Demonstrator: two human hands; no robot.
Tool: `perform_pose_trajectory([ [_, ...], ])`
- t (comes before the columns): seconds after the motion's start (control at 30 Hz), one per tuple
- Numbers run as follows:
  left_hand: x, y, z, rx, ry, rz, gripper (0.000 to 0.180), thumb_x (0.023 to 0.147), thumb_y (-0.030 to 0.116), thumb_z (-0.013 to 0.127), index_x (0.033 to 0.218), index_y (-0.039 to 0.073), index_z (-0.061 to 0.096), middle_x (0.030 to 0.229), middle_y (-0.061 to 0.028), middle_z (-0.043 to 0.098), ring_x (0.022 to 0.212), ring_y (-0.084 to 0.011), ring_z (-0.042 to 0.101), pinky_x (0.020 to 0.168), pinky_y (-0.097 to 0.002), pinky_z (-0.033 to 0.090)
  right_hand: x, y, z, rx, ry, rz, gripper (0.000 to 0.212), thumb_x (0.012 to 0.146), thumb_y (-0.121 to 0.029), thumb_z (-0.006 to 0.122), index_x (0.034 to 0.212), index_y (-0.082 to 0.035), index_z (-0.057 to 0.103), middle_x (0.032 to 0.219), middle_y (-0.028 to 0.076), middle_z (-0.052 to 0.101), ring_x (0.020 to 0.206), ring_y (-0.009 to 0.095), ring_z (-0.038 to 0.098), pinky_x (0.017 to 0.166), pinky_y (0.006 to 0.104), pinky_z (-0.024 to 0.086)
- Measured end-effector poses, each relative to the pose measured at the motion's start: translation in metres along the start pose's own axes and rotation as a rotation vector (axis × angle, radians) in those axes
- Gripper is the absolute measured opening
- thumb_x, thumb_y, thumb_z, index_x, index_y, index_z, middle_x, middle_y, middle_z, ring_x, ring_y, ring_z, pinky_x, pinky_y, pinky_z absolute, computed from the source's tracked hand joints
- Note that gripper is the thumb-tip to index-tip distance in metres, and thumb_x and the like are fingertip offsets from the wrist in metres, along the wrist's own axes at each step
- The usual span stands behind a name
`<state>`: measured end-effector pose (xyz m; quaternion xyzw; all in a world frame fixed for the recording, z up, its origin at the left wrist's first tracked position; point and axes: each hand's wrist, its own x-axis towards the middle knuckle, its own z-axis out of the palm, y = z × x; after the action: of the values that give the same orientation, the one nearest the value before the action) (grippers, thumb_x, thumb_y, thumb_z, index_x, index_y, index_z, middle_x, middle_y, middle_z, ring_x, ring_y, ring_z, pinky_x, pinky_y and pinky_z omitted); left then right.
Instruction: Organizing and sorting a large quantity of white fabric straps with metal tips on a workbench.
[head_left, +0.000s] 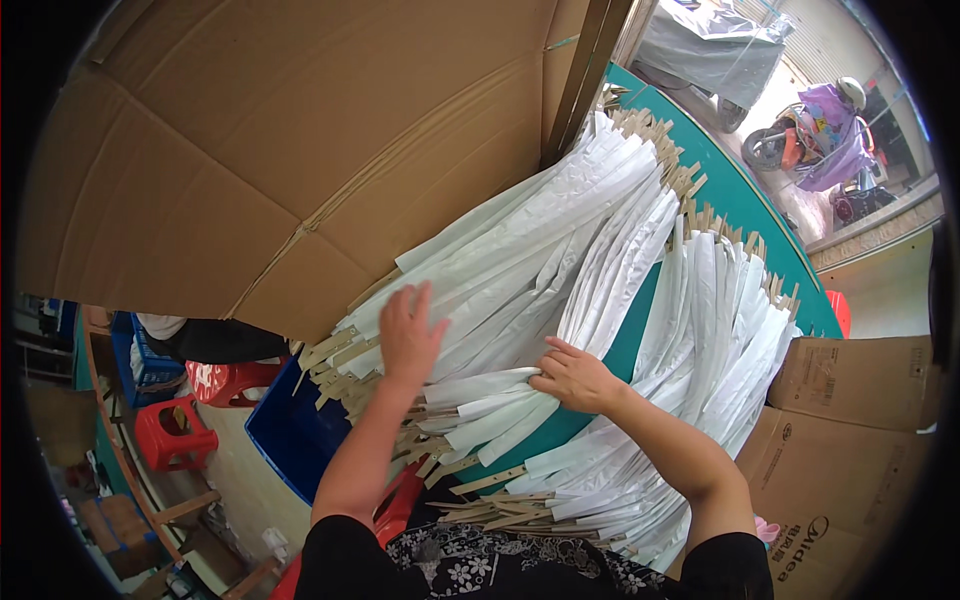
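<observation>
Long white sleeves (510,260) of thin, crinkled sheeting lie in a thick pile across a green table, with flat wooden slat ends (345,352) sticking out at both sides. Above the left part of this pile is my left hand (408,335), fingers spread and slightly blurred, holding nothing. My right hand (572,378) is closed over a small group of the white sleeves (500,400), which bend and bunch together at its fingertips; part of that grip is hidden. To its right a second pile of white sleeves (700,320) fans down toward me.
A large cardboard sheet (300,130) stands at the left and back. The green tabletop (710,150) shows along the far edge. A blue bin (290,430) and red stools (175,435) stand at left, cardboard boxes (840,450) at right. Covered scooters (825,135) are outside.
</observation>
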<state>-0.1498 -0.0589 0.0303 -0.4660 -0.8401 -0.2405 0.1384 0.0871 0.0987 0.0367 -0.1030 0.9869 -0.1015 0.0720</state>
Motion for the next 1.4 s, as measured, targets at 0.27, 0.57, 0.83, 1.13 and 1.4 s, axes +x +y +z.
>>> perform_pose_trajectory([
  [0.27,-0.007,-0.013,0.002,-0.075,-0.286,0.120,0.025,0.077,0.010,0.068,0.100,0.008,0.060,0.096,-0.0096,0.062,0.091,-0.0281,0.059,0.081,-0.0409,0.043,-0.007,-0.003,0.006,0.172,0.096,0.142,0.041,0.082,-0.005,0.051,0.122,-0.014,0.055,0.099,0.008,0.057,0.104,0.026,0.056,0.116,0.0428,0.027],
  [0.57,-0.027,0.008,0.010,-0.092,-0.475,-0.166,0.035,0.078,0.008,0.067,0.109,0.004,0.051,0.107,-0.0161,0.056,0.096,-0.0360,0.058,0.078,-0.0458,0.050,-0.001,-0.005,0.003,-0.013,0.187,0.039,0.022,0.082,-0.006,0.058,0.101,-0.014,0.065,0.147,0.005,0.037,0.140,0.025,0.027,0.117,0.0491,0.018],
  [0.83,0.015,-0.017,0.003,0.016,-0.373,-0.068,0.025,0.076,0.011,0.070,0.098,0.005,0.059,0.106,-0.0093,0.057,0.097,-0.0295,0.057,0.075,-0.0408,0.051,-0.002,-0.006,0.008,-0.097,0.235,0.038,0.022,0.081,-0.009,0.060,0.101,-0.018,0.066,0.150,0.000,0.034,0.142,0.024,0.024,0.118,0.0485,0.016],
  [1.13,-0.012,0.055,-0.057,-0.309,-0.930,0.069,0.023,0.076,0.019,0.070,0.090,0.005,0.057,0.086,-0.0163,0.062,0.091,-0.0376,0.059,0.076,-0.0470,0.048,0.008,-0.002,-0.030,-0.010,0.061,0.039,0.017,0.087,-0.013,0.051,0.098,-0.016,0.064,0.137,0.006,0.048,0.139,0.025,0.032,0.119,0.0436,0.016],
  [1.4,0.005,-0.026,0.011,-0.126,-0.153,-0.093,0.046,0.078,0.022,0.074,0.118,0.005,0.057,0.115,-0.0157,0.060,0.103,-0.0331,0.058,0.092,-0.0411,0.044,-0.015,0.002,-0.017,0.029,-0.047,-0.107,0.032,0.083,-0.007,0.052,0.114,-0.014,0.058,0.113,0.013,0.057,0.108,0.032,0.057,0.104,0.0397,0.040],
])
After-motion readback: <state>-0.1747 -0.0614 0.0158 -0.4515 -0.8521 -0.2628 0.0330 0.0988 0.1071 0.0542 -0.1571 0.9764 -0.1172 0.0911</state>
